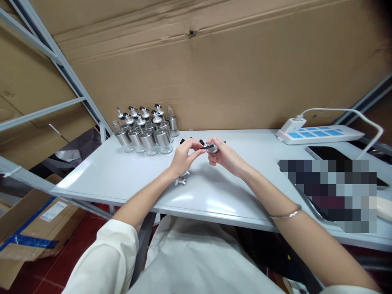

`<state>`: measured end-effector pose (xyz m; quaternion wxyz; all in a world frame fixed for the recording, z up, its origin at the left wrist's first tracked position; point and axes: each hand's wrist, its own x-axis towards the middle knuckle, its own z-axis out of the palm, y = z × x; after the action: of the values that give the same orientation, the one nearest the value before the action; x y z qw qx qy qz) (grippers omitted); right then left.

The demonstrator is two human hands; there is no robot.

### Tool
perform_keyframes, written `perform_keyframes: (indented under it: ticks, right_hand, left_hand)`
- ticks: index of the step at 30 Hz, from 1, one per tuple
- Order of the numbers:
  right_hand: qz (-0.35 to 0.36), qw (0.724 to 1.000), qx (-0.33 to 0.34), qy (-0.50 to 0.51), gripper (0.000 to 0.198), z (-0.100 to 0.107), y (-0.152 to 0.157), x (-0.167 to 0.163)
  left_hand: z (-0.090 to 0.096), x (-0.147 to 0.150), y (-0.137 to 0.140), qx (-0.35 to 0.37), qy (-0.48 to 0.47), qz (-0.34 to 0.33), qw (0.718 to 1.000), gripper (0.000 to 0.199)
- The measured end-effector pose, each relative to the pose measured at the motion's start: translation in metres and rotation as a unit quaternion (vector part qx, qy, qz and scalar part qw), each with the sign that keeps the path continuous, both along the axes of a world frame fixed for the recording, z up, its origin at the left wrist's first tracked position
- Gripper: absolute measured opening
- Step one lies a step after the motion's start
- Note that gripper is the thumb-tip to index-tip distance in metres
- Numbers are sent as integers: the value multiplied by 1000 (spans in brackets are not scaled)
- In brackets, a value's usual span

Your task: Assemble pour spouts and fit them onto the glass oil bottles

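My right hand is closed around a silver pour spout at the middle of the table. Fingers of my left hand pinch a thin black strip-like piece that reaches to the spout; whether the two are joined I cannot tell. Small black parts lie just behind my hands. Beneath my left wrist, several silver spout pieces rest on the tabletop, partly hidden. To the left stand glass bottles with steel sleeves, most topped with silver and black pour spouts.
A grey-white table backs onto a cardboard wall. On its right lie a white power strip with a plugged-in charger, a phone and a blurred-out object. A metal shelf frame and a cardboard box are at the left.
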<state>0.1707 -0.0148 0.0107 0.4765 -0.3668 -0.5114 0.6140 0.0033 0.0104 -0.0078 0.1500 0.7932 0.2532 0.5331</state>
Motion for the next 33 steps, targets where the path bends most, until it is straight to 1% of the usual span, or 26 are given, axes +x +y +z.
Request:
perform_keyframes:
  ticks: [10,14,20,25,29,33]
  right_hand:
    - [52,998,-25,29,44,4,-5,-1]
    - [64,997,-26,24,46,6,-7,-3]
    - [56,998,-28,8,48,3,-6,-2]
    - [49,999,-13,-15,44,2,-6,-3]
    - [34,998,5,-43,42,0,-5,-4]
    - [24,999,17,-42,43,-1,-4,-4]
  left_hand:
    - [-1,2,0,-48,-56,-8,997,21]
    - [-1,0,0,-58,-67,-6,996,23]
    - [2,0,-2,-41,-59,-12,997,24]
    - [2,0,0,-43,-57,-23,997,24]
    - [1,0,2,-68,-80,-41,994,25]
    - [2,2,-1,-124,-109,-60,984,27]
